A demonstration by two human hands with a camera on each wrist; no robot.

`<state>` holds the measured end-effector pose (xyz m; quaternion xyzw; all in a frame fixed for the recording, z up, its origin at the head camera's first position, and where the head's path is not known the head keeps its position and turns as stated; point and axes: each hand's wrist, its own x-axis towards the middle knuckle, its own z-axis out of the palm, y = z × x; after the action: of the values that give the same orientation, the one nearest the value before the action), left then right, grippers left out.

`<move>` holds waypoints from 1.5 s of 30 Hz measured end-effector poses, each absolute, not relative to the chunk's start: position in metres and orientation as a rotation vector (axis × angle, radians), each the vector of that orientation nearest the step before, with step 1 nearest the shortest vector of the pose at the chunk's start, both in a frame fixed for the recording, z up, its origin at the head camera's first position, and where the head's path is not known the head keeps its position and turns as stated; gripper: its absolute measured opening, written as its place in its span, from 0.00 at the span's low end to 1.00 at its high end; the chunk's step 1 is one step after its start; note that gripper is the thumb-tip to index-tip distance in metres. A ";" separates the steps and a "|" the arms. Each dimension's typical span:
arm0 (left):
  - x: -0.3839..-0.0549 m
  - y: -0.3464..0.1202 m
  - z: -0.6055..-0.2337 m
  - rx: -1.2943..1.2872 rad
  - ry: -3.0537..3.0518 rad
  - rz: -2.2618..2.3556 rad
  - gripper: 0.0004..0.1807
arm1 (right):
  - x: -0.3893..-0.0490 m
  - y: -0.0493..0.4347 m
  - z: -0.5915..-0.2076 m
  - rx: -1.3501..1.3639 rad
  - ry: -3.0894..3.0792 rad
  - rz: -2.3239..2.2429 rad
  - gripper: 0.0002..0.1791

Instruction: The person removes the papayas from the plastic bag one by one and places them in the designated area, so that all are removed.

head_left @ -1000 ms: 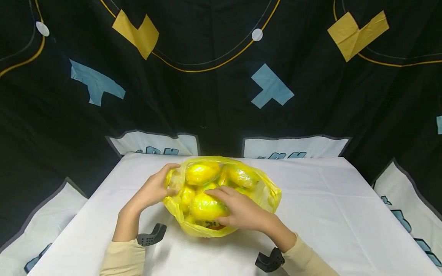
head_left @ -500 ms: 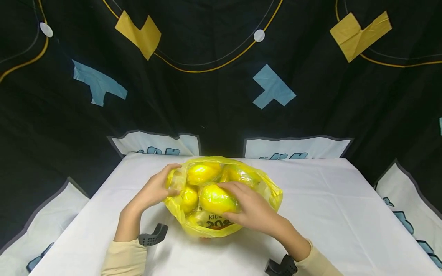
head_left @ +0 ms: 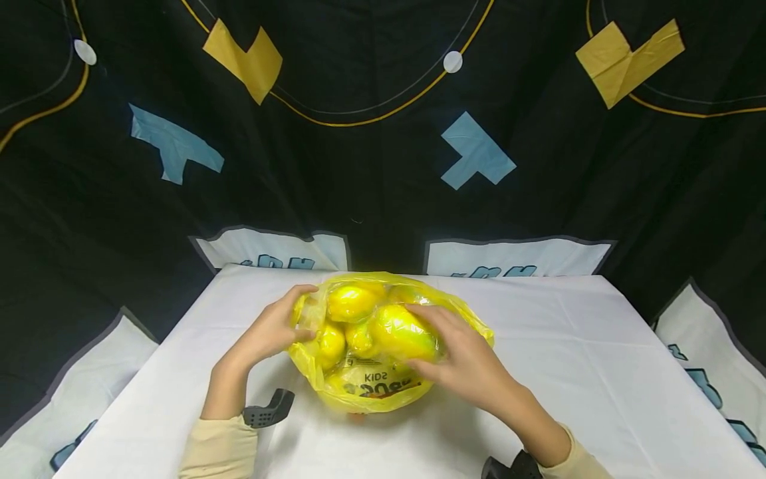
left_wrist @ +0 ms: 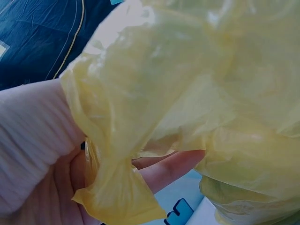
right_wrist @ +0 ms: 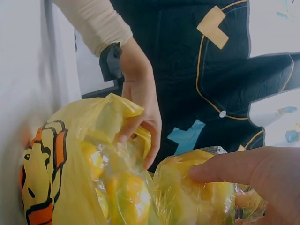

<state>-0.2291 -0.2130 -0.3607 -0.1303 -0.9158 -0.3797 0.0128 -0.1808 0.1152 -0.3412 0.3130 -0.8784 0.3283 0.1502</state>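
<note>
Since a second ago, one yellow fruit (head_left: pixel 402 332) has moved right and a bit toward the back, and the right hand (head_left: pixel 463 356) has gone along with it. From the left, white table (head_left: pixel 568 372) shows first, its side edge slanting in toward the back. Next comes the left hand (head_left: pixel 276 324), gripping the left edge of the yellow bag (head_left: pixel 350 402) just as it did before; the left wrist view shows the thin bag bunched by its fingers. The bag's mouth is wide open, and its back edge lines up with the table's back edge, with the black curtain (head_left: pixel 383 179) behind. Other fruits (head_left: pixel 353 303) sit in the left, middle and back of the bag. At the front is a gap, where black letters (head_left: pixel 380 387) show more than before. The moved fruit is at the bag's mouth, right of the middle; whether it is up over the edge, I cannot tell. Its long side slants from back left to front right. The right hand grasps it, thumb on the near side and fingers on the far side, over clear wrap (right_wrist: pixel 178 183). Farther right, the table spreads out wide to its other side edge.
</note>
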 end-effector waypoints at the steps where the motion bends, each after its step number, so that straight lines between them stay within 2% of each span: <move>1: -0.229 -0.213 -0.361 -0.406 -2.854 -1.184 0.42 | -0.180 0.117 -0.340 0.893 -2.519 0.947 0.41; 23: -0.229 -0.213 -0.360 -0.406 -2.852 -1.189 0.40 | -0.176 0.149 -0.321 0.716 -2.470 1.065 0.41; 45: -0.228 -0.212 -0.360 -0.382 -2.845 -1.201 0.39 | -0.186 0.188 -0.310 0.522 -2.392 0.984 0.40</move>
<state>-0.2275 -0.2117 -0.3596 -0.1227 -0.9142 -0.3859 0.0151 -0.1863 0.1875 -0.3103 0.1915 -0.8781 0.3611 0.2489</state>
